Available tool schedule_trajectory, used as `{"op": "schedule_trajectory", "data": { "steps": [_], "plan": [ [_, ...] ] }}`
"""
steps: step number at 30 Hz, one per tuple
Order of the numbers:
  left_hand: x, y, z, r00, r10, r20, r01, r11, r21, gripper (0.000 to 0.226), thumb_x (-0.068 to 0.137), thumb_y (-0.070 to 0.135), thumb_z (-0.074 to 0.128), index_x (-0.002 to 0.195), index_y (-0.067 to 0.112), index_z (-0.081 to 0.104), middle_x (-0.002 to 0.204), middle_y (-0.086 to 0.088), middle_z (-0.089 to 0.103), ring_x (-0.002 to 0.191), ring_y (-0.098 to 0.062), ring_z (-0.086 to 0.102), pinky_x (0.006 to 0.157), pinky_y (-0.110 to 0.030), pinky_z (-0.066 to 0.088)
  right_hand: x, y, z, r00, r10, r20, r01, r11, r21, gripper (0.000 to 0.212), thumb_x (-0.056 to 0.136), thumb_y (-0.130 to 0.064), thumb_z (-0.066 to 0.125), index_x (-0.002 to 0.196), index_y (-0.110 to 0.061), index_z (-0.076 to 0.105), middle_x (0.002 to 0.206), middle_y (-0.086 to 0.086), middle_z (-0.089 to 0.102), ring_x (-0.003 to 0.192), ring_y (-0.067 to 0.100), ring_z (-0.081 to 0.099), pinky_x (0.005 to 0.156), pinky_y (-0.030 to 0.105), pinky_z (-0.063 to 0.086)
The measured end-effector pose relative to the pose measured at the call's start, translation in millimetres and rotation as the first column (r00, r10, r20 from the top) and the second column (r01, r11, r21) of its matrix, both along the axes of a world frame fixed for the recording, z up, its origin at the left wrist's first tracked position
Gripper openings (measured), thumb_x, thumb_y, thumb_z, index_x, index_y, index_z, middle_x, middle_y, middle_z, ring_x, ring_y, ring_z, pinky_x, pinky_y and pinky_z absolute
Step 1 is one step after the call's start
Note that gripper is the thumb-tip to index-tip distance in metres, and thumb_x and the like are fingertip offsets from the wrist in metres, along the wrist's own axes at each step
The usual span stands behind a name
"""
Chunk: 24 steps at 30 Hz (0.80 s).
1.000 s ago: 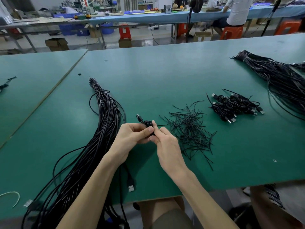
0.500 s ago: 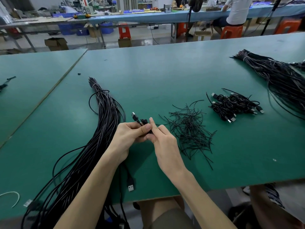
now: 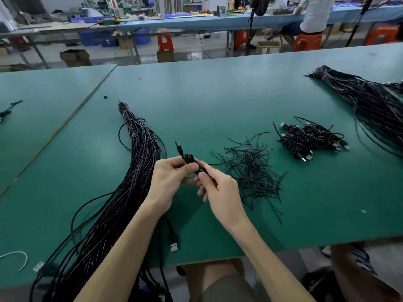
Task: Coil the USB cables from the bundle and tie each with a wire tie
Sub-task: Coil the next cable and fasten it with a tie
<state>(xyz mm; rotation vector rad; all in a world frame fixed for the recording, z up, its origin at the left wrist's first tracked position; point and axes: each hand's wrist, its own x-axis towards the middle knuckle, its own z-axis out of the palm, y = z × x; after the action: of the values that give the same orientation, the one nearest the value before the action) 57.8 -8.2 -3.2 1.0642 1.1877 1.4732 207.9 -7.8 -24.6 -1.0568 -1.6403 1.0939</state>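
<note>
A long bundle of black USB cables (image 3: 130,175) lies on the green table (image 3: 218,94), running from the middle left down past the near edge. My left hand (image 3: 170,182) grips a small coiled black cable (image 3: 188,158) whose plug sticks up to the left. My right hand (image 3: 220,192) pinches a thin black wire tie at the coil, just below my left thumb. A loose heap of black wire ties (image 3: 250,168) lies right of my hands. Several tied coils (image 3: 309,138) sit further right.
A second black cable bundle (image 3: 370,105) lies at the far right. A loose USB plug (image 3: 173,246) rests near the table's front edge. A white tie (image 3: 19,256) lies at the left front. Beyond the table are benches, stools and a seated person (image 3: 311,16).
The coil has tilted and its plug has swung up to the left. My right fingers have shifted down and now pinch under my left thumb.
</note>
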Motion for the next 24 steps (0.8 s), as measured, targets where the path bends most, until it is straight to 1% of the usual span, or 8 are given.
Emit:
{"op": "schedule_trajectory", "data": {
  "steps": [4, 7, 11, 13, 15, 18, 21, 24],
  "plan": [
    [0, 3, -1, 1.0, -0.004, 0.011, 0.003, 1.0, 0.009, 0.016, 0.077, 0.012, 0.077, 0.09, 0.005, 0.081, 0.096, -0.013, 0.065, 0.08, -0.022, 0.073, 0.07, -0.03, 0.061, 3, 2, -1, 0.999, 0.011, -0.032, -0.011, 1.0, -0.003, 0.037, 0.107, -0.018, 0.055, 0.141, -0.029, 0.062, 0.079, -0.003, 0.065, 0.064, 0.004, 0.054, 0.063, 0.019, 0.047],
    [-3, 3, -1, 0.998, -0.057, -0.001, 0.057, 0.998, 0.025, 0.013, 0.08, 0.015, 0.076, 0.09, 0.008, 0.082, 0.094, -0.012, 0.068, 0.08, -0.018, 0.072, 0.072, -0.029, 0.061, 3, 3, 1, 0.996, 0.025, -0.089, -0.025, 1.0, 0.0, 0.034, 0.108, -0.019, 0.053, 0.134, -0.038, 0.064, 0.075, -0.002, 0.062, 0.063, 0.006, 0.049, 0.06, 0.025, 0.046],
    [-6, 4, -1, 0.985, -0.066, -0.161, 0.077, 0.995, 0.066, 0.019, 0.083, 0.028, 0.077, 0.098, 0.017, 0.082, 0.094, -0.01, 0.073, 0.073, -0.012, 0.058, 0.064, -0.021, 0.048, 5, 4, 2, 0.994, 0.048, -0.099, -0.051, 0.998, -0.029, 0.03, 0.108, -0.02, 0.051, 0.118, -0.04, 0.071, 0.067, -0.011, 0.054, 0.061, 0.012, 0.042, 0.057, 0.037, 0.038],
    [-8, 4, 0, 0.978, -0.114, -0.176, 0.127, 0.99, 0.064, 0.022, 0.085, 0.028, 0.075, 0.105, 0.02, 0.082, 0.103, -0.018, 0.075, 0.073, -0.015, 0.052, 0.062, -0.022, 0.044, 5, 5, 1, 0.994, 0.069, -0.08, -0.074, 0.996, -0.055, 0.029, 0.109, -0.021, 0.05, 0.111, -0.038, 0.073, 0.066, -0.013, 0.052, 0.061, 0.012, 0.04, 0.057, 0.037, 0.035],
    [-10, 3, 2, 0.97, -0.189, -0.155, 0.199, 0.978, 0.055, 0.026, 0.089, 0.024, 0.072, 0.113, 0.018, 0.08, 0.104, -0.022, 0.073, 0.073, -0.017, 0.048, 0.062, -0.022, 0.044, 5, 5, 1, 0.992, 0.1, -0.075, -0.105, 0.992, -0.074, 0.028, 0.109, -0.021, 0.048, 0.108, -0.032, 0.074, 0.065, -0.013, 0.05, 0.061, 0.011, 0.038, 0.057, 0.035, 0.033],
    [-14, 2, 6, 0.952, -0.283, -0.118, 0.289, 0.957, 0.033, 0.031, 0.093, 0.019, 0.066, 0.121, 0.008, 0.074, 0.094, -0.01, 0.072, 0.07, -0.016, 0.049, 0.061, -0.021, 0.043, 5, 4, 2, 0.985, 0.144, -0.095, -0.151, 0.986, -0.074, 0.034, 0.11, -0.023, 0.047, 0.093, -0.037, 0.073, 0.063, -0.014, 0.048, 0.06, 0.007, 0.037, 0.057, 0.03, 0.032],
    [-16, 0, 8, 0.94, -0.324, -0.11, 0.327, 0.945, 0.011, 0.029, 0.095, 0.018, 0.063, 0.119, 0.003, 0.072, 0.091, -0.005, 0.071, 0.067, -0.015, 0.052, 0.06, -0.02, 0.044, 6, 4, 3, 0.978, 0.177, -0.112, -0.187, 0.979, -0.083, 0.033, 0.11, -0.024, 0.046, 0.093, -0.032, 0.074, 0.063, -0.013, 0.045, 0.061, 0.01, 0.035, 0.059, 0.033, 0.03],
    [-18, -2, 10, 0.922, -0.372, -0.11, 0.374, 0.928, -0.002, 0.026, 0.096, 0.02, 0.064, 0.116, 0.006, 0.072, 0.089, -0.003, 0.068, 0.067, -0.013, 0.052, 0.06, -0.019, 0.043, 6, 4, 4, 0.971, 0.197, -0.134, -0.211, 0.973, -0.098, 0.034, 0.109, -0.022, 0.046, 0.093, -0.031, 0.075, 0.063, -0.013, 0.043, 0.062, 0.01, 0.034, 0.06, 0.031, 0.029]
  ]
}}
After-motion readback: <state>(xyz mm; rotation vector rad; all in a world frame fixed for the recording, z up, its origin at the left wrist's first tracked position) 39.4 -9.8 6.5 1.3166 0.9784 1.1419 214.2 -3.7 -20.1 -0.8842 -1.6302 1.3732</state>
